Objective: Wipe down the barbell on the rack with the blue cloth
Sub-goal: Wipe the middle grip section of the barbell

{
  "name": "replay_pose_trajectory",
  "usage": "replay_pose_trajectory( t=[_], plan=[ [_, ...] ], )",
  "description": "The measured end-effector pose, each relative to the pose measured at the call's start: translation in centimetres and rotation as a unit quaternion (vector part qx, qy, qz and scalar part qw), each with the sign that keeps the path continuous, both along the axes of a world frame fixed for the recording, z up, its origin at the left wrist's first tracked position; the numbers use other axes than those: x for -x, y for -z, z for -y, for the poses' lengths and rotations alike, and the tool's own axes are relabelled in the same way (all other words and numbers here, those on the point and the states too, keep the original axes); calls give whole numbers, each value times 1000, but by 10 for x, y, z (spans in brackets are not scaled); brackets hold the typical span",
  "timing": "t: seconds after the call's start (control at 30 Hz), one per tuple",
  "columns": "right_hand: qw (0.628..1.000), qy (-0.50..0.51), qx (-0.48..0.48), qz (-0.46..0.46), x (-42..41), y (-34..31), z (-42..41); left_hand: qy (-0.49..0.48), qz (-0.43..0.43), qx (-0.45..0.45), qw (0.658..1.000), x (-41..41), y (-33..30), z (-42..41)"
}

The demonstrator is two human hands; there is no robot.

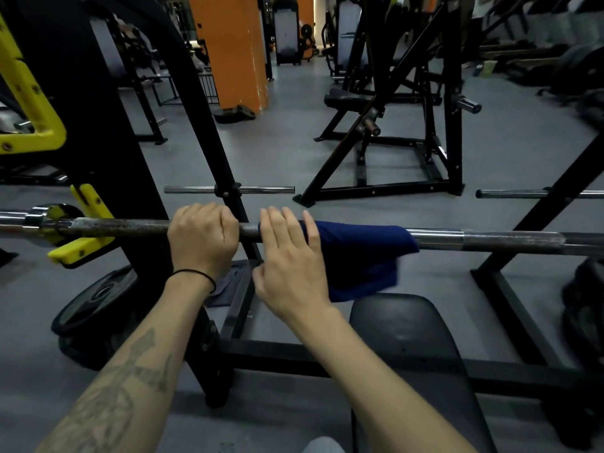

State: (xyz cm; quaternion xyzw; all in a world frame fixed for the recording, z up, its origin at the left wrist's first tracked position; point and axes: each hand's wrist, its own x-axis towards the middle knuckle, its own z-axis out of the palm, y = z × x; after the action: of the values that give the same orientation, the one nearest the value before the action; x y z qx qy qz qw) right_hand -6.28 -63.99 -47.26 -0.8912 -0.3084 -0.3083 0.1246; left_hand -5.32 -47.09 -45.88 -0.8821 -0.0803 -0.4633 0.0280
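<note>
Wiping under way. Left hand [203, 238] curls tight round the barbell [490, 239], steadying it on the rack [81, 246]. Right hand [289, 256] lies on the blue cloth [362, 253], fingers [276, 223] nearly straight, pressing it where it drapes over mid-bar. Next, likely: slide the cloth along the shaft under steady pressure. Bar looks dull left, shiny right. Black bench [408, 338] below; grey gym floor [277, 152], other machines behind.

Bar [490, 240] bare and reachable right of cloth [362, 253]; leftward travel blocked by left hand [203, 238], then yellow hook [81, 246] and upright [108, 152]. Beneath, bench [415, 348] close.
</note>
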Motion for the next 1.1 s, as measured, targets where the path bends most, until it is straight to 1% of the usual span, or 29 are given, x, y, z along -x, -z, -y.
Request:
replay_pose_trajectory(
  t=[0.07,0.13,0.23,0.3,0.37,0.43,0.5,0.57,0.63,0.73,0.83,0.9,0.97,1.0,1.03,1.1],
  plan=[
    [999,-22,27,10,-5,-1,22,10,2,-6,1000,0,-1,-2],
    [1000,-19,23,8,-11,2,60,13,3,-1,1000,-1,-1,-2],
    [998,54,-16,11,-17,10,128,4,-3,13,1000,-3,0,-2],
    [994,103,-26,5,-15,10,147,-16,-14,18,1000,-4,2,-3],
    [992,120,-41,-13,-10,7,127,-28,-30,25,999,-5,3,-1],
    [995,87,-39,-13,-4,5,82,-23,-45,30,998,-3,3,1],
    [999,46,-13,-10,0,7,34,-12,-48,38,998,1,1,8],
    [1000,19,0,1,-1,5,7,2,-46,44,998,1,-2,19],
    [1000,-6,20,19,-6,3,13,23,-47,43,998,-6,-5,34],
    [1000,-14,18,21,-11,7,60,36,-13,37,999,-12,-5,42],
    [998,53,-37,25,-12,16,123,57,13,29,998,-10,1,37],
    [992,107,-58,21,-13,19,150,47,26,31,998,-12,3,37],
    [986,146,-76,4,-12,19,143,29,23,41,998,-15,3,40],
    [985,146,-88,-4,-10,18,127,24,17,45,999,-15,4,41],
    [987,129,-91,-5,-6,17,106,21,13,47,999,-15,5,41],
    [996,63,-60,-2,3,16,59,19,7,44,999,-14,6,39]
  ],
)
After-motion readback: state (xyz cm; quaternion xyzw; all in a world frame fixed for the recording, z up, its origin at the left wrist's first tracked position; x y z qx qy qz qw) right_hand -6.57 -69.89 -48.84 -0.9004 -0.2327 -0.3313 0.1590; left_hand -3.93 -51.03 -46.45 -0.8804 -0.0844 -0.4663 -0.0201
